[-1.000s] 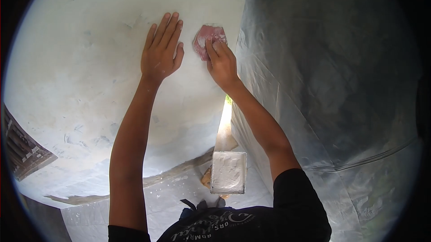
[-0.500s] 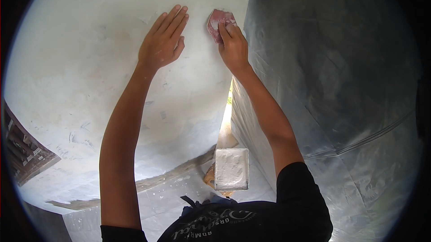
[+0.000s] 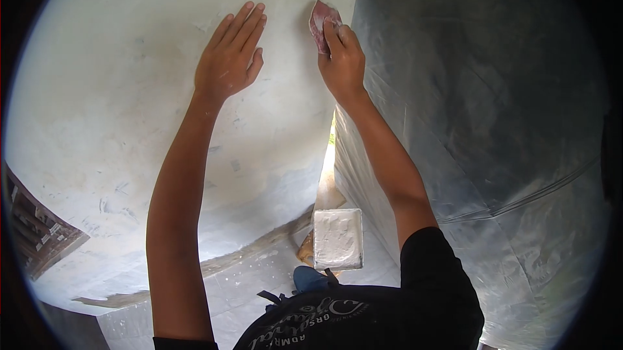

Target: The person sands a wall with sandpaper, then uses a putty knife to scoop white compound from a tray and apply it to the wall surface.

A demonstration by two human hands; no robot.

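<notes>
Against the pale plastered wall (image 3: 149, 58), my left hand (image 3: 227, 64) lies flat with its fingers stretched out and nothing held. To its right, near the wall's edge, my right hand (image 3: 344, 61) grips a reddish, white-dusted piece of sandpaper (image 3: 317, 24) between thumb and fingers. The sandpaper is bent and stands partly turned from the wall surface. Low down, in front of my body, a rectangular tub (image 3: 362, 240) is filled with white putty (image 3: 337, 240).
Grey plastic sheeting (image 3: 480, 90) hangs close along my right side. More sheeting (image 3: 253, 278) with white specks covers the floor. A dark wooden lattice (image 3: 36, 227) sits at lower left, and a bright gap (image 3: 330, 155) runs between wall and sheeting.
My right hand has shifted slightly up and right, and the sandpaper now shows narrower, more edge-on. My left hand has drifted a little left and up in view.
</notes>
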